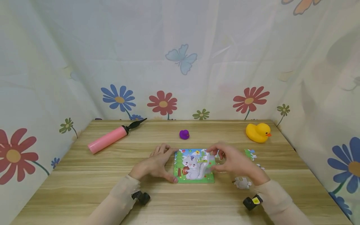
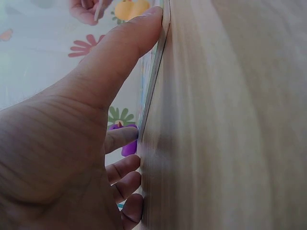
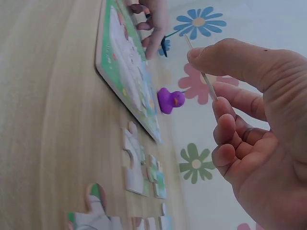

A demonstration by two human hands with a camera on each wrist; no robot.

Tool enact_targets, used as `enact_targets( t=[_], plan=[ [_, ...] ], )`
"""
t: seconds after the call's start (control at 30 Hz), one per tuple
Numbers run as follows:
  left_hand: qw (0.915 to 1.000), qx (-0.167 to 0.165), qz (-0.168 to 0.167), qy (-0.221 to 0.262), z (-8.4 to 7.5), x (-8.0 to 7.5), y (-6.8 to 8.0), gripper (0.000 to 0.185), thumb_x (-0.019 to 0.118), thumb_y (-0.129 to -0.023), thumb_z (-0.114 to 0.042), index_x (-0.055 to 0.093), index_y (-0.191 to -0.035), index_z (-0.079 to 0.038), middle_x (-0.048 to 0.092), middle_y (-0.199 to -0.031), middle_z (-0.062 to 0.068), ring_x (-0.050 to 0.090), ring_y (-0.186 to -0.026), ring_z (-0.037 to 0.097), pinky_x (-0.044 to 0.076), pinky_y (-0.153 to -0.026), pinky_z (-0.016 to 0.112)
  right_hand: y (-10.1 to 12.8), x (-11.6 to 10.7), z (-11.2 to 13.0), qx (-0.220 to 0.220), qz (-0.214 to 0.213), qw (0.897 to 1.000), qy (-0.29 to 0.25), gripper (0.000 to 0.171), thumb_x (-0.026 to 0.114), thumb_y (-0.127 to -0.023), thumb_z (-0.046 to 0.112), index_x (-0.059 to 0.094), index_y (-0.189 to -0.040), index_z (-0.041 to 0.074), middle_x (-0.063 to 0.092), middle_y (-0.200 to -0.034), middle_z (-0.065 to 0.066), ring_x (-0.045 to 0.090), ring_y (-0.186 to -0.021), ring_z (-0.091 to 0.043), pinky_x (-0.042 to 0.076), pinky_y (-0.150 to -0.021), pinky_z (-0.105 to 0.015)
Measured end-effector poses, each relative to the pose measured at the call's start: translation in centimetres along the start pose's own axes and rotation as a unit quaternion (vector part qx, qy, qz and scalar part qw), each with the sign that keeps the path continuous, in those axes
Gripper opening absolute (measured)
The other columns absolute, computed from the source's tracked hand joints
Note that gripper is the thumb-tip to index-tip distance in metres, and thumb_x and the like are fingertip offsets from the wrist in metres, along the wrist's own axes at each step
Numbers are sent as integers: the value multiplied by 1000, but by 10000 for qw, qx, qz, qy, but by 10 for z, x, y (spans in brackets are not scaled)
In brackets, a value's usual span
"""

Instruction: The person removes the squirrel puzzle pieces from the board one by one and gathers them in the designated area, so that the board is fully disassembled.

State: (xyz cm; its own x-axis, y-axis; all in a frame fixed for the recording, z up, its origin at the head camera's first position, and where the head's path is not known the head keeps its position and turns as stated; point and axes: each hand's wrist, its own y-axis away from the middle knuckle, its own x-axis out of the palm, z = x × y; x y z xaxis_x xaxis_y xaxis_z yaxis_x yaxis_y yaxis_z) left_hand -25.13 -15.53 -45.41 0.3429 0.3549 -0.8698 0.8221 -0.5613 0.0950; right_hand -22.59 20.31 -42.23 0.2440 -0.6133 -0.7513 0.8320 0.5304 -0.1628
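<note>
Two hands at the near edge, one square cardboard puzzle board (image 1: 194, 167), one pink cylindrical air pump (image 1: 108, 139) far left, two rubber ducks: small purple (image 1: 184, 134), larger yellow (image 1: 257, 132) far right

Wooden table (image 1: 84, 187), puzzle board (image 1: 194, 167), loose pieces (image 1: 242, 182), pink pump (image 1: 107, 139), yellow duck (image 1: 257, 132), perhaps purple duck (image 1: 184, 134)

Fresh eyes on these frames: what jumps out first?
The squirrel puzzle board at table centre, the left hand pressing its left edge and the right hand pinching a puzzle piece over its right side. Next, the yellow duck back right and the pink pump back left.
</note>
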Motion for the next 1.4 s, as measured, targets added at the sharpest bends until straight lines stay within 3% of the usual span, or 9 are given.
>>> enact_targets(
  t=[0.57, 0.77, 1.07, 1.4],
  plan=[
    [10000, -64, 17, 52, 3, 0, 1, 124, 102, -74, -60, 38, -173, -21, 30, -168, 18, 32, -147, 39, 34, -123, 66, 5, -26, 3, -40, -257, 9994, -235, 53, 95, -90, 13, 73, -138, 12, 69, -116, -10, 60, -92, -34, 50, -74, -26],
    [10000, -50, -10, 1, 3, 0, 0, 123, 101, -74, -60, 38, -172, -20, 30, -167, 18, 32, -146, 39, 35, -122, 65, 6, -33, 5, -126, -358, 9992, -134, 52, 95, -90, 12, 73, -137, 11, 68, -110, -3, 57, -87, -23, 50, -72, -28],
    [10000, -43, -20, -44, 2, 0, 0, 123, 101, -74, -61, 38, -172, -21, 31, -166, 16, 33, -146, 39, 35, -123, 65, 10, -38, 8, -16, -374, 9993, -83, 52, 94, -92, 13, 71, -139, 10, 67, -110, -6, 58, -90, -36, 49, -74, -28],
    [10000, -39, 6, -75, 1, 0, -1, 123, 101, -75, -60, 38, -173, -23, 31, -168, 16, 33, -148, 39, 34, -125, 64, 18, -41, 9, -227, -527, 9983, -37, 54, 95, -91, 16, 72, -139, 10, 70, -116, -3, 58, -86, -28, 49, -70, -26]
  ],
)
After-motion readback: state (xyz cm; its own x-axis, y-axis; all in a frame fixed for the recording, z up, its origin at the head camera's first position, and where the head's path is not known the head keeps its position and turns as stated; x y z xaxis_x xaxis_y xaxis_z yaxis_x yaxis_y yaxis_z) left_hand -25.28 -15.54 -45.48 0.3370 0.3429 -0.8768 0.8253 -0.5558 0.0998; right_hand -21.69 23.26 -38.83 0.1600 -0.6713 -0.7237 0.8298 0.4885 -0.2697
